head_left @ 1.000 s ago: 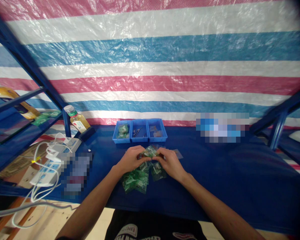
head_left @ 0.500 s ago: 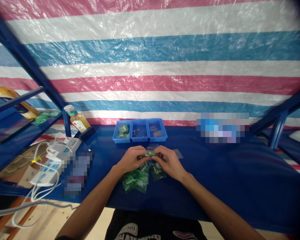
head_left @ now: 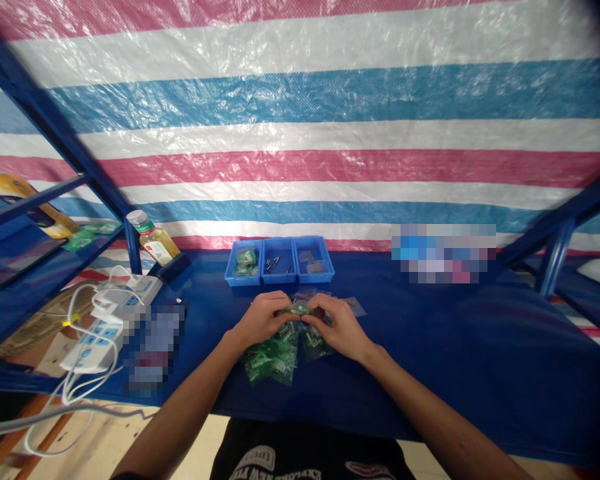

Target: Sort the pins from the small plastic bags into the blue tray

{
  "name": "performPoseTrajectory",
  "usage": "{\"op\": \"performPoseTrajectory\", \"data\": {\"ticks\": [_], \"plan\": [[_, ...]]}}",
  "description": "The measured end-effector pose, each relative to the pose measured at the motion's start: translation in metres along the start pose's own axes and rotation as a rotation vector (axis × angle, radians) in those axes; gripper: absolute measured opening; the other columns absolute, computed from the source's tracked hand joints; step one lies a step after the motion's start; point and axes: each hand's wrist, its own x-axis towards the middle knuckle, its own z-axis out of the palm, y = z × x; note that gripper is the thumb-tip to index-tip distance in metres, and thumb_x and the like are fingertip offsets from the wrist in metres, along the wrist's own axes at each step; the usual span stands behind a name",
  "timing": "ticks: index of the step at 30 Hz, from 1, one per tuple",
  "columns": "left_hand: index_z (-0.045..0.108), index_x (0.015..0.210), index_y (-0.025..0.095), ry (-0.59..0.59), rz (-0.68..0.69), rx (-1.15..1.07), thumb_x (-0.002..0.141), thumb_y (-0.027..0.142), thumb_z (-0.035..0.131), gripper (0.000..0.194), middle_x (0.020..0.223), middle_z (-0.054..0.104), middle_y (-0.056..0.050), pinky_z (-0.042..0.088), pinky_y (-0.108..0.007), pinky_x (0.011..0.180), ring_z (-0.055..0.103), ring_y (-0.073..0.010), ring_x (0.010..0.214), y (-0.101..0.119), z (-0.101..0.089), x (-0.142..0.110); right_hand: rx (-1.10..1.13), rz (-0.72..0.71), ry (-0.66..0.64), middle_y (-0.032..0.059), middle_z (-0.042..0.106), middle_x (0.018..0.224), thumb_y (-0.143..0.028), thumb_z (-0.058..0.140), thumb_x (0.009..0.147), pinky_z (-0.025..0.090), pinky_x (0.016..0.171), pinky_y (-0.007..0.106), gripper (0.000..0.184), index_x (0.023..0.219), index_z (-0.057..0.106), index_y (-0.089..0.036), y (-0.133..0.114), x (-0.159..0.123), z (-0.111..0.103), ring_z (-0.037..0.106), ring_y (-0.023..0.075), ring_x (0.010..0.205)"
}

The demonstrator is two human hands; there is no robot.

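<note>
- Tarp (head_left: 330, 167): striped sheet behind the bins (head_left: 279, 279); I read it as a soft backdrop.
- Table (head_left: 430, 360): blue, under the bins; near edge on the body side, widest sideways room to the bins' right, short of the blurred object (head_left: 443, 253).
- Power strips (head_left: 93, 343): well left of the bins, cables looping over the table edge; I'd keep sleeves off.
- Left hand (head_left: 264, 319): in front of the bins, thumb and fingers pinching the packet's left side.
- Right hand (head_left: 343, 327): same pinch, right side.
- Pile (head_left: 270, 360): green bags nearer the body than the bins, close under the left hand.
- Packet (head_left: 300, 309): between both hands, just in front of the bins; contents unclear. Likely light, floppy, slick film; I'd take opposite edges, gently. Bin rims stand just beyond, so low forward moves may snag.
</note>
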Motion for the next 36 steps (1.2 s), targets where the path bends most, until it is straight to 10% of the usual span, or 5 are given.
{"op": "performPoseTrajectory", "data": {"ticks": [36], "plan": [[0.071, 0.087, 0.013, 0.012, -0.007, -0.01, 0.096, 0.037, 0.067, 0.026, 0.084, 0.066, -0.006, 0.048, -0.025, 0.071, 0.061, -0.0146, 0.075, 0.003, -0.002, -0.001, -0.011, -0.003, -0.005, 0.0011, 0.062, 0.078, -0.033, 0.064, 0.098, 0.041, 0.067, 0.029, 0.019, 0.084, 0.062, -0.021, -0.008, 0.002, -0.003, 0.055, 0.0174, 0.07]]}}
